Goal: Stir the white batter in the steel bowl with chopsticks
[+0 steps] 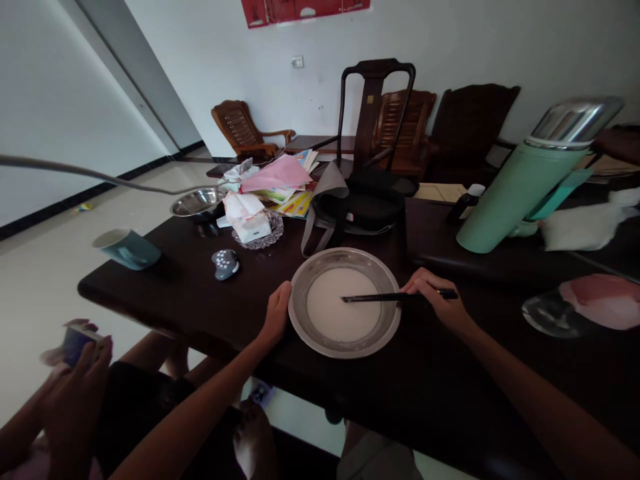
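A round metal bowl point(345, 351) stands on the dark table, holding a milky white liquid point(340, 320). My left hand point(277, 312) grips the bowl's left side, its fingers partly hidden behind the wall. Dark chopsticks point(375, 297) lie across the bowl's right rim with their tips in the liquid. Around their thicker end my right hand point(437, 297) is closed, just right of the bowl.
A grey-black bag point(360, 207) sits behind the bowl. To the right leans a green thermos point(520, 193); a blue mug point(127, 248), tissue pack point(250, 220) and second metal bowl point(197, 203) are left. A person's hands point(83, 363) hold a small object at lower left.
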A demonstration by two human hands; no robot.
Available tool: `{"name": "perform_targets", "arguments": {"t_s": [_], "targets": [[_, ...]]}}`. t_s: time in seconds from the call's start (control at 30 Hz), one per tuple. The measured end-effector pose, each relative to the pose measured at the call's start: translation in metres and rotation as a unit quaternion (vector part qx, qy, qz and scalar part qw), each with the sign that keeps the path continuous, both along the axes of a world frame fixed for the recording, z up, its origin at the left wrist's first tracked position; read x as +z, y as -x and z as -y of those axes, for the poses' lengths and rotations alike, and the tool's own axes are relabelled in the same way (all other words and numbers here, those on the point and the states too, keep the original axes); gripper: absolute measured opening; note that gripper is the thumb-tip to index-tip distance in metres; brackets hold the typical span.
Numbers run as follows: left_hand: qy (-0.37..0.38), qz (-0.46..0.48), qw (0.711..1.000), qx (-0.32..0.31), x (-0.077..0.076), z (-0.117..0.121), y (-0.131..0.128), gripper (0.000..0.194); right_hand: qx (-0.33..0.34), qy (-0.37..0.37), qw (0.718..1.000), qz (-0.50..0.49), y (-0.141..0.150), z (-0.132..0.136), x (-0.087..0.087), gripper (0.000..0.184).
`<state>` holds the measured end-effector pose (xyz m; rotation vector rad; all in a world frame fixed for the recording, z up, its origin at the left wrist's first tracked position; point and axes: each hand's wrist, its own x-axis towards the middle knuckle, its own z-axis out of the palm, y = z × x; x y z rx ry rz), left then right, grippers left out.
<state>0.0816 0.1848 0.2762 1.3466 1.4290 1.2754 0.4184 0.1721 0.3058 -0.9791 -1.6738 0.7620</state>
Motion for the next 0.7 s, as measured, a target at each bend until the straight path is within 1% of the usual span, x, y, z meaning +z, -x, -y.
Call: {"name": "perform_targets", "arguments": {"t_s": [0.1, 0.13, 0.2, 0.27, 0.3, 0.43, 0.5, 0.6, 0.63, 0.7], "targets": [[-0.002, -0.005, 1.0, 0.001, 0.0009, -0.0007, 0.0001, 0.043, 0.032, -0.004, 0.999, 0.019, 0.0014, 0.0004, 0.0, 0.029], [-0.003, -0.006, 1.0, 0.002, 0.0011, -0.0009, 0.0001, 0.044, 0.033, -0.006, 0.999, 0.029, 0.0018, 0.0003, 0.0, 0.027], [-0.004, -0.009, 1.0, 0.002, 0.0013, -0.0011, 0.0, 0.044, 0.015, -0.011, 0.999, 0.036, 0.0017, -0.0002, 0.0003, 0.025], [-0.002, -0.013, 1.0, 0.0, 0.0009, -0.001, 0.0001, 0.045, -0.004, -0.011, 1.0, 0.023, 0.001, -0.0003, 0.001, 0.027], [-0.001, -0.015, 1.0, 0.0, 0.0003, -0.001, 0.0002, 0.045, -0.003, -0.01, 1.0, 0.015, 0.0009, -0.0001, 0.0012, 0.029], [0.0, -0.008, 1.0, -0.004, -0.0023, -0.0015, 0.0013, 0.044, 0.042, -0.012, 0.999, 0.025, 0.0023, 0.0006, 0.0011, 0.029], [0.0, -0.006, 1.0, -0.003, -0.0027, -0.0016, 0.0016, 0.044, 0.033, -0.02, 0.999, 0.038, 0.0024, 0.0003, 0.0007, 0.026], [-0.001, -0.011, 1.0, -0.001, -0.0013, -0.001, 0.0012, 0.043, -0.005, -0.015, 1.0, 0.018, 0.001, -0.0003, 0.0004, 0.029], [0.0, -0.012, 1.0, -0.001, -0.0006, -0.0008, 0.0009, 0.043, -0.007, -0.009, 1.0, 0.01, 0.0007, -0.0003, 0.0003, 0.03], [-0.001, -0.013, 1.0, 0.0, 0.0008, -0.0003, 0.0003, 0.044, 0.008, -0.001, 1.0, 0.01, 0.0011, 0.0002, 0.0001, 0.031]]}}
